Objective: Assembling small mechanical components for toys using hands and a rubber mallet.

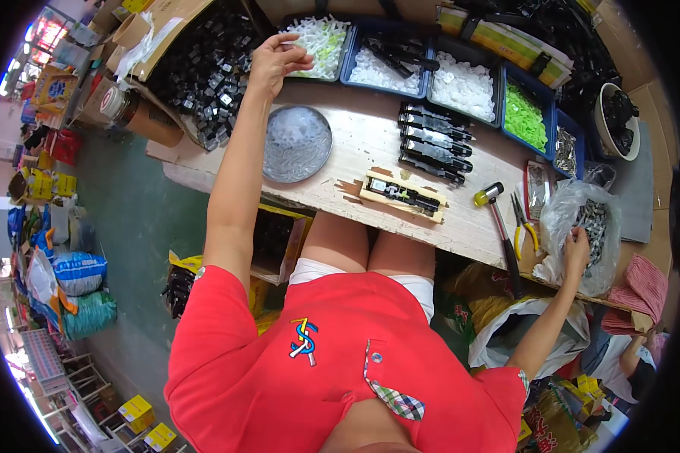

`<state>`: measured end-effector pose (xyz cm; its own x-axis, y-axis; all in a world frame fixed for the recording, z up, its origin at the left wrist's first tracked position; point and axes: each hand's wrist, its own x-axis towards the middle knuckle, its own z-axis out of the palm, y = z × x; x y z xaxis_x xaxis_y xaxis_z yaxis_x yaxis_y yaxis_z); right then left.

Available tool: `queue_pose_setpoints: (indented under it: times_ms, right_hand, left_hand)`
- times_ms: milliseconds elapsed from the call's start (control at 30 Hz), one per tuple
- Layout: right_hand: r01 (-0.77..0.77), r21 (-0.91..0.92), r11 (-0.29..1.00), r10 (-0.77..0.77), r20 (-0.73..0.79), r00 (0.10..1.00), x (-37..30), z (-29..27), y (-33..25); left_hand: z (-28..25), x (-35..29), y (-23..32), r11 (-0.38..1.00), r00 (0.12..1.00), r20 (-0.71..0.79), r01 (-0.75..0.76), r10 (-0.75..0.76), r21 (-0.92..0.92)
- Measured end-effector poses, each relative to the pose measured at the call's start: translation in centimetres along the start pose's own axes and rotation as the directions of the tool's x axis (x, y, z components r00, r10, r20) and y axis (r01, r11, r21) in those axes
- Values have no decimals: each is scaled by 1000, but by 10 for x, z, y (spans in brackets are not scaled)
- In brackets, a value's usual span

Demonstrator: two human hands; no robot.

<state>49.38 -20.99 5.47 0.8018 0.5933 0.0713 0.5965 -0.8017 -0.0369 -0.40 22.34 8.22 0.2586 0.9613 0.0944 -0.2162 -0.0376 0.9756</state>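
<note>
In the head view, the left hand (278,62) is held over the near left part of a tray (346,54) of white and green pieces (327,44) at the back of the desk (364,137). Its fingers are bent toward the thumb, close together; whether anything is pinched between them cannot be told. The right hand (576,253) is held at the near side of an open clear plastic bag (553,210), next to the grey metal parts (593,226) heaped inside. Its fingers are drawn together at the tips, but it cannot be told whether a part is gripped.

Near the front edge of the desk, a black assembly (425,201) is seated in a cream-coloured holder (400,209), touched by neither hand. Behind it, several black units (434,145) are laid side by side in a stack-like row. To their left, a round metal plate (298,180) is filled with small translucent pieces. To the right of the holder, a hammer (500,226) and yellow-handled pliers (520,215) are laid near each other, beside the bag.

Along the back, white pieces (381,74), white round pieces (463,84) and bright green pieces (525,117) are kept in separate trays. Dark block-shaped parts (211,90) are piled in a box at the left.
</note>
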Motion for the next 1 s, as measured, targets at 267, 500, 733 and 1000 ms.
queue_pose_setpoints:
  times_ms: [267, 500, 733, 1000]
  right_hand:
    - [98, -9, 995, -98, -158, 982, -7, -6, -13]
    - [33, 349, 937, -6, -78, 997, -17, 0, -2]
    - [299, 250, 921, -206, -339, 918, -26, -12, -49]
    - [271, 490, 829, -66, -394, 917, -49, -29, -74]
  left_hand:
    - [-27, 31, -23, 922, 971, -237, -127, 39, -367]
    - [-2, -65, 2, 896, 999, -43, 1, 21, 444]
    - [4, -100, -41, 360, 876, 333, -453, 349, 815]
    - [3, -97, -43, 470, 938, 254, -338, 234, 815]
